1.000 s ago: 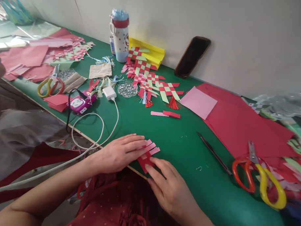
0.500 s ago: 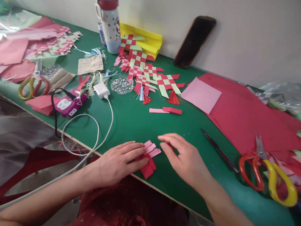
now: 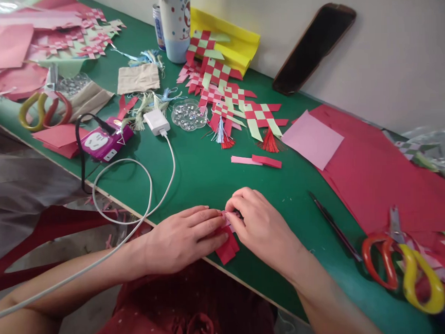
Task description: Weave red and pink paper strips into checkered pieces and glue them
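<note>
Tabletop [image 3: 204,184], paper [image 3: 228,250] under left hand [image 3: 188,237], against right hand [image 3: 261,226]

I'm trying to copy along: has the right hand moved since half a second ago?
Yes, leftward, judged against the loose red strip: the right hand now touches the pink paper ends.

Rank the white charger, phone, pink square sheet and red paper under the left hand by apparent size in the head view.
1. Phone
2. Pink square sheet
3. White charger and red paper: unsure between these, since the left hand covers part of the paper.
</note>
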Tool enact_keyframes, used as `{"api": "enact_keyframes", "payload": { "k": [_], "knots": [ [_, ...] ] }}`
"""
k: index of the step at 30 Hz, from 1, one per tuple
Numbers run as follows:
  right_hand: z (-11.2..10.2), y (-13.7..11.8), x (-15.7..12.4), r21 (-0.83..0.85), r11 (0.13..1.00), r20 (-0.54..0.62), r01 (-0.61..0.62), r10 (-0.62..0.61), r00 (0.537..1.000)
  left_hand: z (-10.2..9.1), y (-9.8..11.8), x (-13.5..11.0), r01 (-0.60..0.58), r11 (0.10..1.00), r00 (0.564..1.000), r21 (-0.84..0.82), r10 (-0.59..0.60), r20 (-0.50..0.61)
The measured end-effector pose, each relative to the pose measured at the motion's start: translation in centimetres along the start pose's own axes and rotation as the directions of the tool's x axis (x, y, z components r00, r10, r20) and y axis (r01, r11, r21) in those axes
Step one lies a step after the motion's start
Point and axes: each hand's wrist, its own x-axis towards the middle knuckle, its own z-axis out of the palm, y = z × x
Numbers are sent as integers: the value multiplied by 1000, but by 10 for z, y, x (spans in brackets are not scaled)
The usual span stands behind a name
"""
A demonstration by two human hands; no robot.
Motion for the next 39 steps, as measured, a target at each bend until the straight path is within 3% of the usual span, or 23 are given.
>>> {"api": "enact_keyframes", "payload": {
  "k": [6,14,22,30,39],
  "knots": [
    [0,-3,3,9,999,70,-42,42,997,-1,0,0,0,1000,1000,22,0,21],
    [3,-2,2,-19,999,24,-29,29,999,-8,-7,4,-29,999,997,-31,31,73],
    [6,2,0,3,1000,-1,-8,8,1000,-10,-13,7,28,998,998,-64,-25,60],
    [8,0,1,-11,998,0,-63,63,998,-10,-18,6,-37,999,994,-14,38,98],
    [-9,12,-4,219,971,45,-91,83,996,-8,-16,4,-11,1000,996,8,10,93]
  ]
}}
